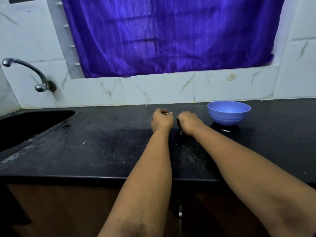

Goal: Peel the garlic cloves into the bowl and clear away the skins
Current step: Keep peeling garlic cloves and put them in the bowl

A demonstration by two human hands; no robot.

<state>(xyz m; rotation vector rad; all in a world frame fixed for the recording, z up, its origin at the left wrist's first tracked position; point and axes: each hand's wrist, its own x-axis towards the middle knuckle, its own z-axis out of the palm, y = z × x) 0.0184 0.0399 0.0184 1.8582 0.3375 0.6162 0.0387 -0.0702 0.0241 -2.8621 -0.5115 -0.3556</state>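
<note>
Working out over the black table, both fists raised and close together: left hand curled tight with a small pale sliver showing at its fingertips, most likely a garlic clove or its skin, too small to tell which; right hand curled as well, knuckles toward the left, contents hidden, so cannot tell whether gripping anything. Blue bowl just beside the right hand, upright on the table near the tiled wall, inside not visible from this angle. Pale skin flakes scattered on the table in front of the bowl and under the wrists, one more stray flake well apart to the left. Likely risks: clove slipping from the pinch and dropping onto the dusty table instead of into the bowl, since peeling happens beside the bowl and not over it; light skins drifting toward the sink or off the front edge, making clearing harder; right forearm brushing flakes along the table; bowl nudged by the right wrist on a reach. No brand, label or legible writing anywhere, neither on the bowl, the tap, the purple curtain nor the tiles.
</note>
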